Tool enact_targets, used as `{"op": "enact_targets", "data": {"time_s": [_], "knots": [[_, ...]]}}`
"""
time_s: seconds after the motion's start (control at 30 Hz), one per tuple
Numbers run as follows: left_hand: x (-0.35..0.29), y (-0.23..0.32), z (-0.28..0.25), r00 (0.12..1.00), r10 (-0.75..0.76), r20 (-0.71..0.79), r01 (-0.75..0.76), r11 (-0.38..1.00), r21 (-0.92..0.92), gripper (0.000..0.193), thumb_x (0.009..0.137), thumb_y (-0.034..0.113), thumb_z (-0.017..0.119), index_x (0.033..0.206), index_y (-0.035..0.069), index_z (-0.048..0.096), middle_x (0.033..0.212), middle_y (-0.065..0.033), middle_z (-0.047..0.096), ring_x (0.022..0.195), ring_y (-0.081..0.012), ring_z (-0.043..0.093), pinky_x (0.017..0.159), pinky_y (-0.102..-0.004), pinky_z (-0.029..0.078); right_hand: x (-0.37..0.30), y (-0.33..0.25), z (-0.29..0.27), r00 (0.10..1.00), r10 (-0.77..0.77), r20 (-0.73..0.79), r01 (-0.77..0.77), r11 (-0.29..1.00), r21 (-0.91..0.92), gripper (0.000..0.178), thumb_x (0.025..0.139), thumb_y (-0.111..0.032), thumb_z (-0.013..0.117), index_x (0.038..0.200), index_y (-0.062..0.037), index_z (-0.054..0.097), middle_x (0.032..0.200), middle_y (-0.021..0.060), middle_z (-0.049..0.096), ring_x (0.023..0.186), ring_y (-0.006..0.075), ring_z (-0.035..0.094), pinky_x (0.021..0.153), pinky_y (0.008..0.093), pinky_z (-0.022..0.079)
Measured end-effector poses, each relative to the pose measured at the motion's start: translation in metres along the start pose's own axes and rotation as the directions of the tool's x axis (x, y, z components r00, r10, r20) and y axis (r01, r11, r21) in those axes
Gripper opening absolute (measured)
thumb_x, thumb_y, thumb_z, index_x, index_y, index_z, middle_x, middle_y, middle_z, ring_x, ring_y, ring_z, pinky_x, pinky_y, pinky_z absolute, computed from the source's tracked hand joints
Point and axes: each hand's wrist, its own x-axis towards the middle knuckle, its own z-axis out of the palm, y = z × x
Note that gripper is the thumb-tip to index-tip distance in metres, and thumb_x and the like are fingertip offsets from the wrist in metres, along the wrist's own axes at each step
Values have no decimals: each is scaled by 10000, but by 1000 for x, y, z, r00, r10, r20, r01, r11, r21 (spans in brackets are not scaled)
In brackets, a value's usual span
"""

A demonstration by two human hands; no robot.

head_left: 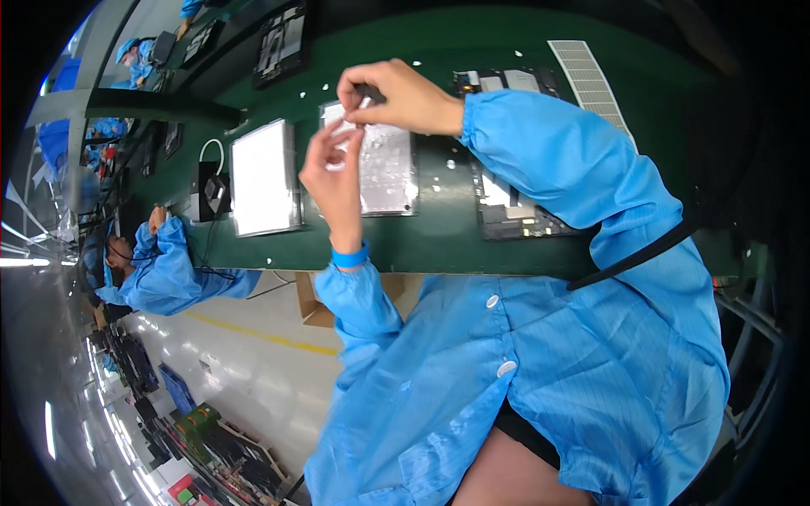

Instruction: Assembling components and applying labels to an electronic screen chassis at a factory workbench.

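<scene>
Over the green bench, my left hand [335, 181] and my right hand [413, 99] meet with their fingertips close together. A short black piece [369, 94] sits in the curled fingers of my right hand; its kind cannot be made out. The left fingers are bent into a pinch, and what they hold, if anything, is too small to tell. Under the hands lies a silvery flat panel [388, 173] with a shiny, wrinkled surface, partly covered by them. An opened tablet-like device [516, 221] with its inner parts showing lies to the right, partly beneath my right sleeve.
Left of the hands is a white flat panel [263, 181] in clear wrap. Beyond it stands a black box [202, 192] with a white cable. A label sheet [593, 87] lies at the far right. Another person [169, 270] in blue sits at the left.
</scene>
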Motion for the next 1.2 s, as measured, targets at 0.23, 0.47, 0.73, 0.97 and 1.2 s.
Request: {"op": "enact_targets", "data": {"time_s": [0.23,0.47,0.73,0.97,1.2], "knots": [[38,61,50,982,168,83,-148,967,-210,219,850,77,774,1059,18,745,865,-32,746,653,-47,532,626,-208,433,-28,-21,-96,987,24,-157,-26,1000,-7,225,928,-176,722,1056,-45,591,1004,76,689,948,163,705,816,272,561],[39,88,130,907,351,235,-259,901,-347,136,840,71,770,973,44,774,1012,-48,745,749,-96,618,733,-245,491,-106,-28,-150,905,383,-186,-299,882,363,272,943,-220,719,1094,-71,548,984,83,714,907,182,723,811,272,577],[15,99,163,809,493,319,-502,863,-60,89,805,66,780,876,41,733,1017,-34,700,719,-170,630,673,-291,510,-155,-10,-175,879,408,-249,-336,898,284,325,884,-132,759,1068,-71,498,1009,90,709,913,148,677,823,274,545],[7,83,179,816,364,449,-344,930,-130,96,838,42,766,876,-22,706,1011,-73,675,714,-131,637,619,-269,509,-184,38,-161,907,231,-353,-266,963,-54,377,872,-83,742,1125,-81,462,1291,144,627,1236,217,580,1006,339,467],[9,77,191,761,269,590,-287,956,-66,116,815,100,773,853,9,712,1008,-53,668,758,-184,641,706,-305,506,-182,52,-161,873,303,-382,-267,953,145,294,943,-32,646,1159,-87,453,1353,132,592,1260,183,547,996,325,461]]}}
